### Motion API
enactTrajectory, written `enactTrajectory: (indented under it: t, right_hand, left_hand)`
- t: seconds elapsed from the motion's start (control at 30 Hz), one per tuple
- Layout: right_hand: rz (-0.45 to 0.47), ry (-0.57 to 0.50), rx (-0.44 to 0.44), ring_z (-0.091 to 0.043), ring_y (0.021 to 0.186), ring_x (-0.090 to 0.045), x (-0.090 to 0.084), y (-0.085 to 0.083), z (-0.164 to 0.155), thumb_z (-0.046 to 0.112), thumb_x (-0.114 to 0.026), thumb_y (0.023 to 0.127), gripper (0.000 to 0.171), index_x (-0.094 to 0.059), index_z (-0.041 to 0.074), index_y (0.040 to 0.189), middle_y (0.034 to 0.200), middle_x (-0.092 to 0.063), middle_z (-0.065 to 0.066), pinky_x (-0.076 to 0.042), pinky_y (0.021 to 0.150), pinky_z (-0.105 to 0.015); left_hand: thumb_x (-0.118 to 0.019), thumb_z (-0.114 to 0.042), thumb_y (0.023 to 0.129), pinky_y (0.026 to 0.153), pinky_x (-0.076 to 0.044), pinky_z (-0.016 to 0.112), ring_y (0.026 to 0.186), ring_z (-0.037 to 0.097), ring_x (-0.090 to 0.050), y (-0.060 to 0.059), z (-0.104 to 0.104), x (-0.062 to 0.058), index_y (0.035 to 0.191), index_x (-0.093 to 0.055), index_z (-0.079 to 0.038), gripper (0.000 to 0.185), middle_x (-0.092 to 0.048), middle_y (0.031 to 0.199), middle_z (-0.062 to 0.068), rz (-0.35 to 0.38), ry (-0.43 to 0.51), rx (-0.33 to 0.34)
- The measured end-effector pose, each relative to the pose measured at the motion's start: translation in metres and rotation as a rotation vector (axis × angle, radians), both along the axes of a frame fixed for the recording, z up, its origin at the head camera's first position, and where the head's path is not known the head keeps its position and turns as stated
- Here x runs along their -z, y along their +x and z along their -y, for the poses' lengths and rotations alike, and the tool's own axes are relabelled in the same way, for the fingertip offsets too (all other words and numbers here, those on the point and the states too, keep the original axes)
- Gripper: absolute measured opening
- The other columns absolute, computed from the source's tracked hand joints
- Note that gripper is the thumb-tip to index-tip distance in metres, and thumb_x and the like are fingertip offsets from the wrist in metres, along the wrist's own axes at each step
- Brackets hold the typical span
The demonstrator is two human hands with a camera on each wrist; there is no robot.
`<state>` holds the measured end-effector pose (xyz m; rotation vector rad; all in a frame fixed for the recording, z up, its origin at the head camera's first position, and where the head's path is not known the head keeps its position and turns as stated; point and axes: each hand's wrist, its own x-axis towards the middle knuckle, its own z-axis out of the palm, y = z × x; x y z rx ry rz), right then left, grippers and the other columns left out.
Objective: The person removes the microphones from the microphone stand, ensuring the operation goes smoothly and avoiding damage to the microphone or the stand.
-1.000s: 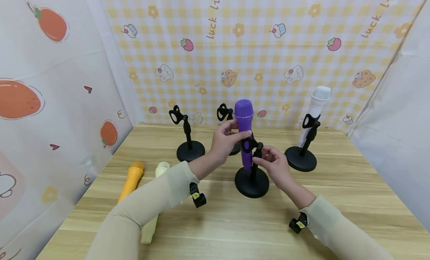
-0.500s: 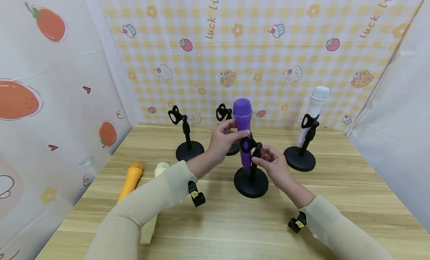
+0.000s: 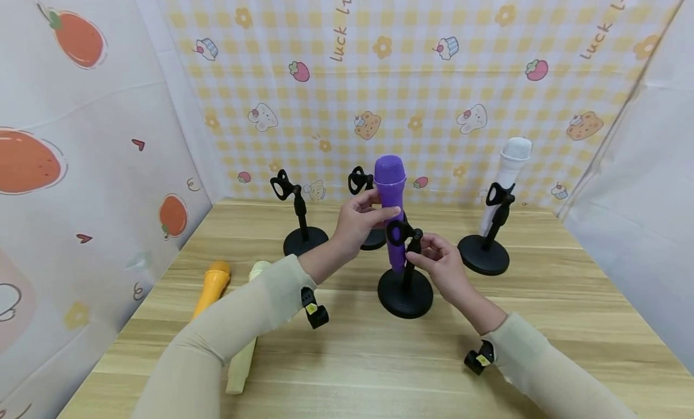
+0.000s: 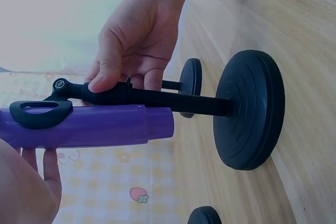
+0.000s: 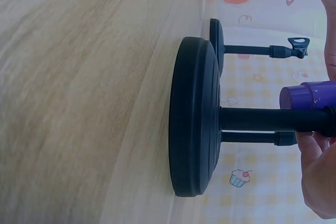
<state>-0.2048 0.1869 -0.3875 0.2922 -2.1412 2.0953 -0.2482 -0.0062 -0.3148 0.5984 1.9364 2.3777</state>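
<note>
A purple microphone sits upright in the clip of a black stand at the table's middle. My left hand grips the microphone just below its head. My right hand pinches the top of the stand's post, thumb and fingers around it. In the left wrist view the purple body lies in the clip, and the right hand holds the post. The right wrist view shows the round base, the post and the microphone's lower end.
A white microphone stands in its stand at the right. Two empty stands are behind. An orange microphone and a cream one lie at the table's left. Patterned cloth walls enclose the wooden table.
Both hands keep their holds on the microphone and the stand. Only a slight shift of the view shows.
</note>
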Motion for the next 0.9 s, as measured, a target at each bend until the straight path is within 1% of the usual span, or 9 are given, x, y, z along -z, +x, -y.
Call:
enactTrajectory:
  t: [0.07, 0.23, 0.37, 0.5, 0.67, 0.73, 0.9]
  right_hand:
    - [-0.002, 0.001, 0.000, -0.012, 0.087, -0.065, 0.0001, 0.0002, 0.0000, 0.006, -0.074, 0.086, 0.040, -0.056, -0.008, 0.118, 0.092, -0.062, 0.000, -0.054, 0.080, -0.026]
    - [0.000, 0.004, 0.002, -0.012, 0.086, -0.064, 0.0006, -0.0003, -0.0002, 0.006, -0.074, 0.087, 0.044, -0.052, -0.012, 0.121, 0.091, -0.062, 0.000, -0.054, 0.079, -0.026]
    - [0.001, 0.005, 0.001, -0.012, 0.085, -0.064, 0.0012, -0.0008, -0.0001, 0.006, -0.073, 0.087, 0.045, -0.052, -0.012, 0.122, 0.091, -0.062, 0.000, -0.054, 0.079, -0.026]
    - [-0.002, -0.013, -0.003, -0.012, 0.085, -0.064, 0.0016, -0.0001, 0.0003, 0.004, -0.073, 0.087, 0.041, -0.054, -0.010, 0.120, 0.091, -0.062, 0.000, -0.054, 0.079, -0.026]
    - [-0.015, -0.033, -0.017, -0.013, 0.086, -0.064, 0.0020, 0.0004, 0.0007, 0.003, -0.073, 0.086, 0.031, -0.061, 0.000, 0.114, 0.091, -0.062, -0.001, -0.054, 0.080, -0.027]
    - [-0.018, -0.036, -0.019, -0.013, 0.086, -0.065, 0.0017, 0.0005, 0.0006, 0.004, -0.073, 0.086, 0.027, -0.064, 0.006, 0.111, 0.091, -0.062, -0.002, -0.054, 0.080, -0.027]
    - [-0.024, -0.026, -0.012, -0.012, 0.085, -0.064, 0.0011, 0.0005, -0.0007, 0.005, -0.074, 0.086, 0.025, -0.065, 0.013, 0.109, 0.091, -0.062, -0.002, -0.054, 0.079, -0.027]
  left_hand:
    - [-0.076, -0.010, 0.084, 0.080, -0.055, 0.036, 0.083, 0.015, -0.065, -0.0005, 0.0003, 0.0001, 0.119, -0.066, -0.004, 0.037, -0.069, 0.103, 0.007, 0.001, 0.001, 0.002]
    - [-0.075, -0.009, 0.084, 0.081, -0.055, 0.038, 0.084, 0.016, -0.065, -0.0009, 0.0009, 0.0000, 0.120, -0.066, -0.004, 0.037, -0.068, 0.102, 0.007, 0.000, 0.014, 0.008]
    - [-0.075, -0.009, 0.085, 0.082, -0.055, 0.038, 0.086, 0.018, -0.066, -0.0018, 0.0022, 0.0007, 0.121, -0.065, -0.003, 0.037, -0.068, 0.102, 0.008, -0.003, 0.024, 0.017]
    - [-0.074, -0.008, 0.086, 0.082, -0.055, 0.039, 0.086, 0.018, -0.066, -0.0018, 0.0040, 0.0001, 0.122, -0.065, -0.003, 0.037, -0.069, 0.103, 0.009, -0.003, 0.029, 0.029]
    - [-0.073, -0.006, 0.086, 0.082, -0.055, 0.039, 0.085, 0.018, -0.066, -0.0013, 0.0057, -0.0018, 0.122, -0.064, -0.002, 0.037, -0.069, 0.104, 0.009, -0.004, 0.041, 0.030]
    - [-0.073, -0.005, 0.086, 0.082, -0.055, 0.039, 0.085, 0.018, -0.067, -0.0013, 0.0060, -0.0028, 0.122, -0.064, -0.001, 0.037, -0.069, 0.103, 0.009, 0.000, 0.049, 0.030]
    - [-0.072, -0.004, 0.086, 0.082, -0.055, 0.039, 0.086, 0.019, -0.067, -0.0021, 0.0061, -0.0053, 0.120, -0.065, -0.001, 0.035, -0.069, 0.102, 0.008, 0.001, 0.066, 0.037]
